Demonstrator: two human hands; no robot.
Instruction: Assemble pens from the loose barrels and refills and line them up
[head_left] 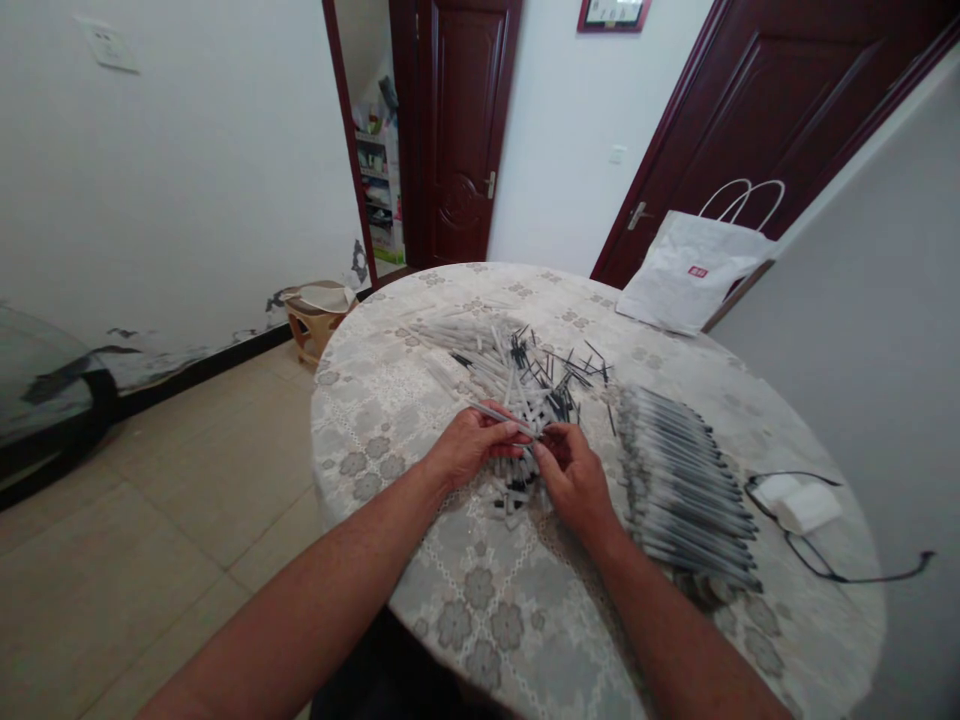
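My left hand (474, 442) is closed around a slim pale pen barrel (493, 411), which slants from upper left down towards my right fingers. At its lower right end my right hand (576, 475) pinches with thumb and fingers; what small part lies between them is too blurred to make out. Just beyond my hands lies a loose pile of whitish pen barrels (457, 335). Thin black sticks (574, 370), which look like pen parts, are scattered right of the barrels. Small black and white pieces (511, 498) sit below my hands. To the right, grey-and-white pens (686, 480) lie side by side in a row.
A round table (480, 600) with a patterned cloth carries everything. Eyeglasses (832, 575) and a folded white tissue (806, 507) lie at its right edge. A white paper bag (690, 275) stands at the far right. A wooden stool (304, 335) is on the floor at left.
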